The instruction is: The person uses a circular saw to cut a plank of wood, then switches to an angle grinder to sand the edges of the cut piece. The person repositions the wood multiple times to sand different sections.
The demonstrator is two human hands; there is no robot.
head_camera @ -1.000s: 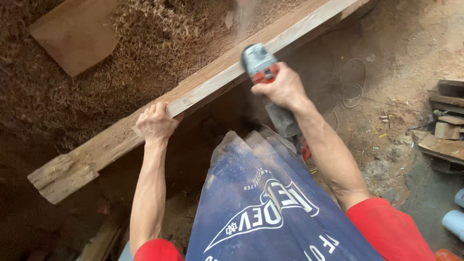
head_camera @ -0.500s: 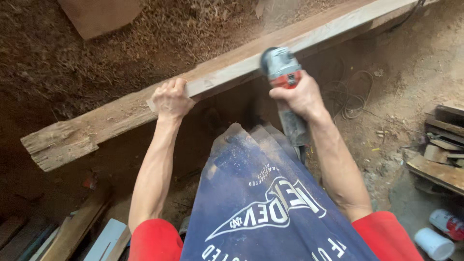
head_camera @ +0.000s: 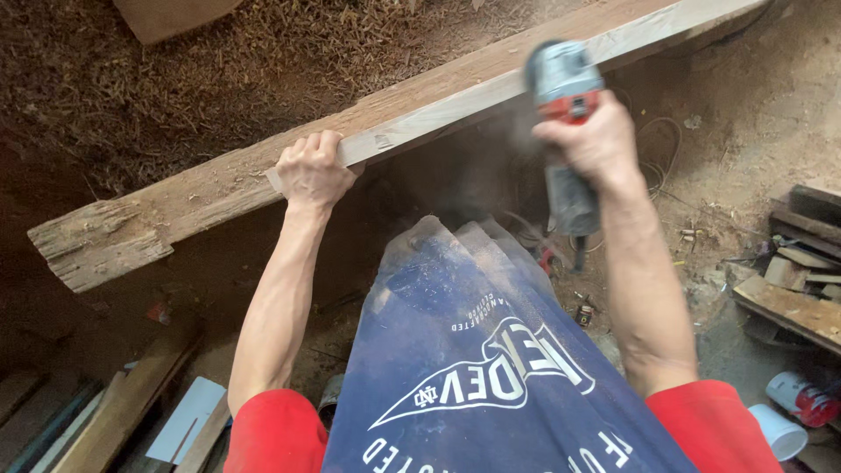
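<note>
Sawdust floor below, left hand [head_camera: 313, 171] clamped on the plank [head_camera: 420, 123] edge, right hand [head_camera: 589, 144] wrapped tight round the grinder [head_camera: 565, 88] on its near edge, and a snag could kick it toward those close fingers.

**Labels and containers in view**

No screens or signs. Printed item: dark blue apron [head_camera: 491, 368] in lower centre, carrying a white pennant-shaped emblem [head_camera: 495, 372] with white lettering above and below it. Bottom right corner on the ground: a red-and-white can [head_camera: 799, 398] lying on its side, label too small to make out, and just below it a white cylindrical container [head_camera: 778, 431], partly cut off by the frame edge. Small red-and-dark item [head_camera: 584, 313] on the dirt right of the apron; can't tell what it is.
</note>
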